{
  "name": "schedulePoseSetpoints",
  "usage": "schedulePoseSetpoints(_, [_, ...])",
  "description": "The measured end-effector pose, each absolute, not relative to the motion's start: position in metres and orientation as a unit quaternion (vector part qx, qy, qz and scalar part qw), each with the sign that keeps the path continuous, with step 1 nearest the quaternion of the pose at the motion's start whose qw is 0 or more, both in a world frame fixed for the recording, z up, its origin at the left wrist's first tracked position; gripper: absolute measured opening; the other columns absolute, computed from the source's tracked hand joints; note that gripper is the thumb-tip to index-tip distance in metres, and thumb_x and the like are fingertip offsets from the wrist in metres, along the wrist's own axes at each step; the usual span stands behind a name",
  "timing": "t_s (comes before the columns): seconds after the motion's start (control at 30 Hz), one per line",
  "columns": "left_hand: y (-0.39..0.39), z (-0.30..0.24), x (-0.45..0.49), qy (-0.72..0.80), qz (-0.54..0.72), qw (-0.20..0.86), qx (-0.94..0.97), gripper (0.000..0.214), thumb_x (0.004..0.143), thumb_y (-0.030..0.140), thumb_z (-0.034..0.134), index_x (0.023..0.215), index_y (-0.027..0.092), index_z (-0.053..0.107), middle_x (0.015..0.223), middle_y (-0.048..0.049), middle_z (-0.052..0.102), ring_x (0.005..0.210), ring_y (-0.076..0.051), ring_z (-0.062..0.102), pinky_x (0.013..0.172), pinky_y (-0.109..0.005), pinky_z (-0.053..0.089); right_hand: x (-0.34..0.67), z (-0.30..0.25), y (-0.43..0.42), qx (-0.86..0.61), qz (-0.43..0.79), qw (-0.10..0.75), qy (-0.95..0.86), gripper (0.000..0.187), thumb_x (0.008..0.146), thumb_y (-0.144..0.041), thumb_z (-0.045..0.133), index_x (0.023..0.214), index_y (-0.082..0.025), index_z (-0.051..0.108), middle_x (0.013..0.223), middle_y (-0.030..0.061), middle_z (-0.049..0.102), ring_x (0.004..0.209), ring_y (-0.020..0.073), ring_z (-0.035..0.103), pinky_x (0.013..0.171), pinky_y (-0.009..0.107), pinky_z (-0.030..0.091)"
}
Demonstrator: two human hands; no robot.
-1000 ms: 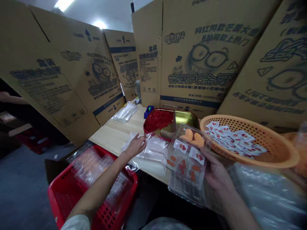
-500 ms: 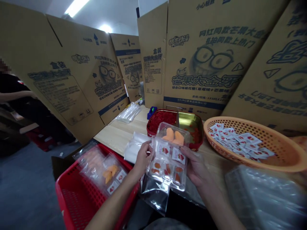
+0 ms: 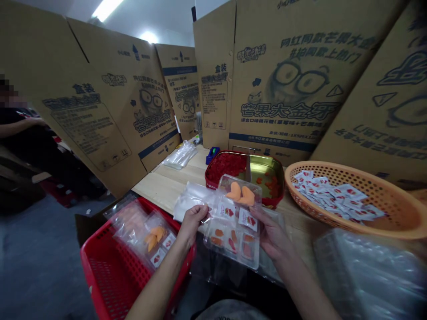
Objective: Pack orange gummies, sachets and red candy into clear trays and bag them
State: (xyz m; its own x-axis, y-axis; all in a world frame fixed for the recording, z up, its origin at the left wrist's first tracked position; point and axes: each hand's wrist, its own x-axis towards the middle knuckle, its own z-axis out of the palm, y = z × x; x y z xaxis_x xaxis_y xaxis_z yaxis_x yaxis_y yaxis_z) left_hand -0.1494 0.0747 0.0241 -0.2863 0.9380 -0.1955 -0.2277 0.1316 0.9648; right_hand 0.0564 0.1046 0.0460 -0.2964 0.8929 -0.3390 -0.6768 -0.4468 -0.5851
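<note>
My right hand grips the right edge of a clear compartmented plastic tray, thumb on top. In the tray lie orange wing-shaped pieces, two white printed sachets and small orange-red pieces in the lower compartments. My left hand is closed in a pinch just left of the tray, on what looks like the edge of a thin clear plastic bag. Its film shows faintly beside and below the tray; how far it encloses the tray I cannot tell.
A red basket at left holds bagged trays. Flat clear bags lie behind my left hand. A divided red-gold tin and an orange basket of sachets stand behind. Stacked plastic trays sit right; cardboard boxes wall the table.
My left hand has moved slightly left and down, away from the tray's edge. The shiny bag below the tray has shifted and shows more faintly. My right hand keeps its hold.
</note>
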Motion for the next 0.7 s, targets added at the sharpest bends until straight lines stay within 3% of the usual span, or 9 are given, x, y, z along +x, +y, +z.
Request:
schedulePoseSetpoints(0.13, [0.068,0.030,-0.157,0.576,0.581,0.475,0.324,0.037,0.052,0.045,0.076,0.059,0.013,0.059,0.053,-0.0007,0.062,0.049,-0.009,0.052,0.051,-0.020,0.036,0.065,0.046,0.121,-0.339,0.729,0.586,-0.101,0.016,0.065,-0.010,0.067,0.078,-0.019,0.066,0.072,-0.0020,0.071,0.060,0.0132,0.065,0.057,0.024,0.056])
schedulePoseSetpoints(0.3, [0.057,0.031,-0.157,0.586,0.578,0.453,0.342,0.033,0.048,0.035,0.081,0.056,0.014,0.057,0.050,0.0026,0.059,0.050,-0.008,0.051,0.054,-0.020,0.037,0.066,0.073,0.142,-0.307,0.656,0.688,-0.049,0.019,0.076,-0.007,0.053,0.083,-0.019,0.065,0.074,-0.0043,0.070,0.062,0.0096,0.064,0.060,0.022,0.056])
schedulePoseSetpoints(0.43, [0.051,0.036,-0.149,0.585,0.570,0.453,0.357,0.032,0.049,0.033,0.080,0.058,0.014,0.057,0.052,0.0023,0.059,0.051,-0.007,0.050,0.053,-0.019,0.036,0.053,0.093,0.150,-0.247,0.656,0.705,-0.111,0.018,0.077,-0.010,0.053,0.088,-0.018,0.065,0.080,-0.0020,0.070,0.069,0.0109,0.065,0.066,0.024,0.055])
schedulePoseSetpoints(0.7, [0.043,0.046,-0.140,0.575,0.561,0.467,0.370,0.031,0.050,0.031,0.080,0.059,0.014,0.057,0.054,0.0020,0.060,0.051,-0.008,0.051,0.053,-0.020,0.038,0.035,0.087,0.153,-0.220,0.648,0.710,-0.167,0.020,0.068,-0.015,0.066,0.087,-0.021,0.064,0.084,-0.0026,0.070,0.076,0.0117,0.065,0.068,0.023,0.054])
